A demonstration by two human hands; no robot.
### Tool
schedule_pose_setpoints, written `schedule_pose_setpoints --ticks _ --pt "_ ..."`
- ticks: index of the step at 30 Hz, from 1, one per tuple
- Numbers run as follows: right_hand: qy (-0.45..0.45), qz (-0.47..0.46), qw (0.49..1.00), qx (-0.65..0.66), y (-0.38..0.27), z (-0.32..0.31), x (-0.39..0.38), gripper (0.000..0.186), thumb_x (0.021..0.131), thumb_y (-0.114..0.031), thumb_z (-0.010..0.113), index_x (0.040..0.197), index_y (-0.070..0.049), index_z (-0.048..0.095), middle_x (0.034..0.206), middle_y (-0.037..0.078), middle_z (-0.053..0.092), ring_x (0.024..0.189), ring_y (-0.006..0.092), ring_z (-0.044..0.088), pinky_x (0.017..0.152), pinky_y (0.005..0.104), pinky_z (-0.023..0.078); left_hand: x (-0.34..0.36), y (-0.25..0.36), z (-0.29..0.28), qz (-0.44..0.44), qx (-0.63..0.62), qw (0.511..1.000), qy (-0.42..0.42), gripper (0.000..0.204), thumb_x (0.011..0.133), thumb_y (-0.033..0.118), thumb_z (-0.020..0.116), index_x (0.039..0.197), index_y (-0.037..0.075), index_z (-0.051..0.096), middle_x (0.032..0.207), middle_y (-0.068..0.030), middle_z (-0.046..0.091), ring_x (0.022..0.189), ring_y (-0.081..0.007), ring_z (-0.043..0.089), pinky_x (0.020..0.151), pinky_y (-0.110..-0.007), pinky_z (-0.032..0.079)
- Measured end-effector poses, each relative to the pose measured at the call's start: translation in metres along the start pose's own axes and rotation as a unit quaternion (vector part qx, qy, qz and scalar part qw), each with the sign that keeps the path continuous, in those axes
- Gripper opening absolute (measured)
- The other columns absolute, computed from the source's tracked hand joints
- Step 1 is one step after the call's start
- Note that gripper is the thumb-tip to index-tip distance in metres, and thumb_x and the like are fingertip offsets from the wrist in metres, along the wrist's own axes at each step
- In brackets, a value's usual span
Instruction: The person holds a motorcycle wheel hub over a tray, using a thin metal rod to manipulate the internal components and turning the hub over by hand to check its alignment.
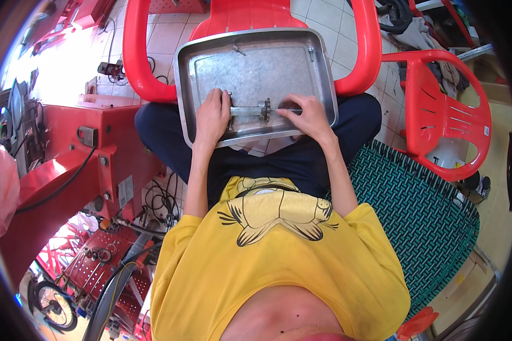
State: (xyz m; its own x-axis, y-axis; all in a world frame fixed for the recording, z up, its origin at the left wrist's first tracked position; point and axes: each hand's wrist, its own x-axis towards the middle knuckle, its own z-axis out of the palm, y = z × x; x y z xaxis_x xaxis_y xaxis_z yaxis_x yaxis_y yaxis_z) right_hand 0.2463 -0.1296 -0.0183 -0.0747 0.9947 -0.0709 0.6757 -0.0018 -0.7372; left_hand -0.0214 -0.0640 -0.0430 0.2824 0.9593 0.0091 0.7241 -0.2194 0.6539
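A shallow metal tray (267, 68) rests across my lap and the red chair's seat. Low in it lies a metal part (246, 111) like a wheel hub, a pale cylinder with a dark ring toward its right end. My left hand (212, 117) grips its left end, covering much of that side. A thin rod (276, 109) sticks out to the right of the ring, and my right hand (308, 117) pinches it between thumb and fingertips. Farther up the tray lie two small bolts, a slanting one (239, 50) and another (311, 54) near the right wall.
The red plastic chair (365, 51) has armrests on both sides of the tray. Red metal machinery (116, 153) stands close on my left, with cables below. On my right are a green woven seat (415, 210) and another red chair (421, 108).
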Motion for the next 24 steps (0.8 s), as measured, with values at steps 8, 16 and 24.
schedule_pose_setpoints --ticks 8,16,24 --pt "0.031 -0.005 0.996 -0.085 -0.001 0.008 0.004 0.026 0.094 -0.034 0.071 0.100 -0.010 0.077 0.088 0.014 0.074 0.087 0.0345 0.069 0.086 0.0432 0.047 0.006 0.006 -0.005 -0.041 -0.030 0.998 -0.025 0.037 0.108 0.032 0.051 0.095 -0.002 0.058 0.098 -0.0240 0.064 0.090 -0.0469 0.062 0.077 -0.053 0.048" --pt "0.011 0.024 0.992 -0.122 -0.004 0.004 0.006 0.026 0.094 -0.034 0.071 0.099 -0.009 0.076 0.093 0.013 0.075 0.091 0.0313 0.069 0.086 0.0416 0.045 -0.003 -0.012 -0.015 -0.008 -0.188 0.981 -0.053 0.037 0.106 0.033 0.061 0.113 -0.002 0.066 0.095 -0.0163 0.066 0.085 -0.0281 0.067 0.078 -0.038 0.052" --pt "0.029 -0.024 0.997 -0.072 -0.001 -0.001 0.001 0.024 0.095 -0.032 0.069 0.099 -0.010 0.076 0.096 0.010 0.076 0.095 0.0302 0.069 0.088 0.0407 0.043 -0.005 -0.016 -0.016 -0.061 -0.227 0.969 -0.075 0.035 0.104 0.031 0.065 0.115 -0.002 0.069 0.094 -0.0132 0.070 0.080 -0.0188 0.066 0.074 -0.032 0.051"
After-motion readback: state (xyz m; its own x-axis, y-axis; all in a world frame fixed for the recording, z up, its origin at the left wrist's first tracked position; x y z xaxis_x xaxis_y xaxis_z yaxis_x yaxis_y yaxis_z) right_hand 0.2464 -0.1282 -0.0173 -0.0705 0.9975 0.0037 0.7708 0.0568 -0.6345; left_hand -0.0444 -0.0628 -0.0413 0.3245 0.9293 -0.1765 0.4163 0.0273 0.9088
